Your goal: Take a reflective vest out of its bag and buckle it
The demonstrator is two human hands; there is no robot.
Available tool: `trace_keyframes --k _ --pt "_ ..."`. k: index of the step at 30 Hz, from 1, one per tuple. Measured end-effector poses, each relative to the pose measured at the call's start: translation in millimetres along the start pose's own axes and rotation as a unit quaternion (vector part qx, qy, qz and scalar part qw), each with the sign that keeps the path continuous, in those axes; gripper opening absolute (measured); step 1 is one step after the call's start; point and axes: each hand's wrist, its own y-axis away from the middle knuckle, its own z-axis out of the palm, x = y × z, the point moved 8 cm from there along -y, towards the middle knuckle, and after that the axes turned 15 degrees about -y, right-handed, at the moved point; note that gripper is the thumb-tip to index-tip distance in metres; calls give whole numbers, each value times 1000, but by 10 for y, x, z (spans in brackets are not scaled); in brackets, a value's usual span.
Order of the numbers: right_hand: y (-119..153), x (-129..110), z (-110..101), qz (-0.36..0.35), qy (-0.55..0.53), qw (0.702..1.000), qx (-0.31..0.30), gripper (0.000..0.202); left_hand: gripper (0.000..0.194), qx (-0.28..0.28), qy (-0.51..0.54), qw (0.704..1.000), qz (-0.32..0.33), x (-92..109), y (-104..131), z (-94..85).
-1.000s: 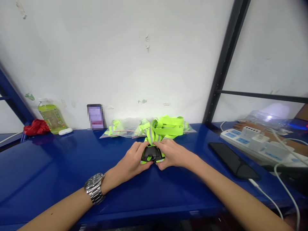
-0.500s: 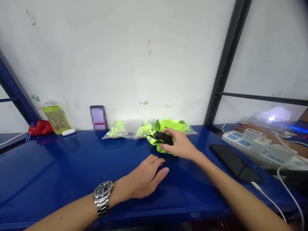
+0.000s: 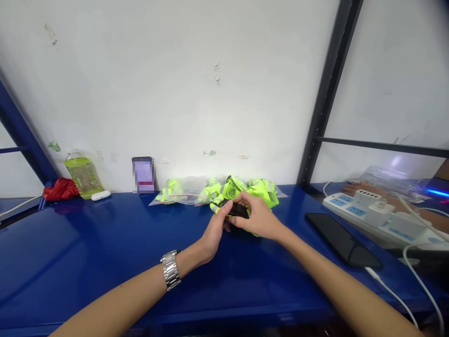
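Between my hands is a black buckle [image 3: 238, 209], attached to neon yellow-green reflective straps [image 3: 261, 189] bunched up on the blue table. My right hand [image 3: 257, 215] pinches the buckle from the right, thumb below and fingers on top. From the left, my left hand [image 3: 214, 234], with a metal watch [image 3: 170, 270] on its wrist, has its thumb on the buckle's left end; its other fingers are mostly hidden underneath. Clear plastic bags [image 3: 189, 189] with more neon straps lie just behind, against the wall.
A drink bottle [image 3: 82, 173], red cloth [image 3: 62, 189], white case [image 3: 101, 195] and propped phone [image 3: 144, 175] stand at the back left. On the right lie a black phone [image 3: 342, 238] with a cable and a power strip [image 3: 382, 213]. Another person's arm [image 3: 365, 188] shows beyond.
My left hand has moved up and forward from the bare table to take hold of the buckle. My right hand keeps its grip, and the straps have shifted and spread.
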Motion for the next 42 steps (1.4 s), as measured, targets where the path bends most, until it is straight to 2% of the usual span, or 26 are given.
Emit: trace_keyframes --k 3,5,9,11,13,16,18,20,22,24,26,28,31,34,36,39,42 --pt "19 -25 66 -18 -27 999 -8 31 40 10 163 986 -27 36 -41 -36" --pt "29 -47 107 -37 -50 998 -15 35 33 32 220 974 -39 84 -57 -114" --pt "40 -65 212 -58 -101 992 -51 33 25 71 265 959 -67 164 -56 -246" --pt "38 -39 226 -50 -108 992 -53 33 24 108 262 957 -64 189 -50 -318" --pt "33 -3 213 -39 -95 994 -48 35 23 148 238 959 -44 200 -47 -390" --pt "36 44 185 -19 -64 996 -55 34 25 173 150 973 4 201 -58 -463" --pt "52 73 183 1 -51 996 -74 32 24 184 47 981 32 186 -53 -516" --pt "77 92 187 21 -35 995 -94 31 21 189 -97 975 61 199 -32 -558" --pt "101 96 190 29 -9 993 -111 32 18 160 -248 948 123 272 -1 -521" --pt "116 91 195 25 26 992 -124 32 21 96 -359 904 209 356 53 -396" --pt "122 95 204 20 55 989 -137 34 29 22 -419 866 274 386 122 -264" --pt "120 103 216 14 78 986 -147 36 34 -40 -450 841 298 365 173 -183" --pt "109 113 244 5 99 982 -158 36 31 -103 -469 831 280 301 215 -152" --pt "94 126 279 -2 120 979 -163 35 19 -149 -483 833 223 224 251 -145" --pt "86 122 291 -15 148 976 -161 36 17 -164 -500 827 199 199 287 -121" --pt "88 103 285 -31 177 971 -161 44 22 -167 -531 807 199 190 330 -62" --pt "104 100 279 -7 125 976 -178 57 24 -177 -560 786 195 132 348 -2"
